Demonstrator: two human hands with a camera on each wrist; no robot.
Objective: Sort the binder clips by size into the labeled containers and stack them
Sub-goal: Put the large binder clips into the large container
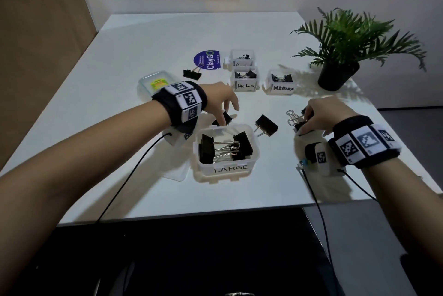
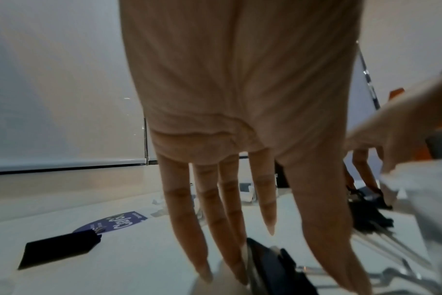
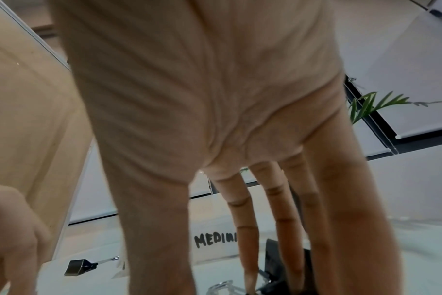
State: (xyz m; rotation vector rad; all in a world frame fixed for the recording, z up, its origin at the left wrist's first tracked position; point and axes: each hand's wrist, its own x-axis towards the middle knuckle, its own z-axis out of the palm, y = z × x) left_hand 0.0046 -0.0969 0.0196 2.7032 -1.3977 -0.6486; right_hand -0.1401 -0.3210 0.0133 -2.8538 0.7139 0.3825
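Head view. We note a white table (image 1: pixel 167 39) filling the middle of the frame. At lower centre stands a clear plastic container labelled LARGE (image 1: pixel 226 166), holding several large black binder clips (image 1: pixel 225 148) with their wire handles meeting in the middle. The left hand (image 1: pixel 219 96) hangs just above and behind that container, fingers pointing down around a black binder clip (image 1: pixel 223 119) lying at the container's far rim; whether they grip it we cannot tell here. To its right a loose large black clip (image 1: pixel 266 124) lies with its long axis running upper left to lower right, handles pointing lower left. At centre right the right hand (image 1: pixel 321 114) covers a black clip with silver wire handles (image 1: pixel 294 117), the handles pointing toward the left of the frame. Above centre stand two clear containers labelled Medium (image 1: pixel 245 81) and MEDIUM (image 1: pixel 281 82), with a third small container (image 1: pixel 241 58) behind them. A further black clip (image 1: pixel 192 74) lies at upper centre left beside a blue round sticker (image 1: pixel 207 59). A potted green plant (image 1: pixel 340 56) stands at upper right.

Left wrist view. The fingers (image 2: pixel 189 229) hang nearly straight, tips touching the clip (image 2: pixel 273 265) at lower centre; thumb and fingers flank it without a plain clamp.

Right wrist view. Long fingers (image 3: pixel 288 229) reach down onto the clip (image 3: pixel 275 257) at lower right, thumb opposite; we judge a pinch on its body, wire handles (image 3: pixel 221 286) showing below.
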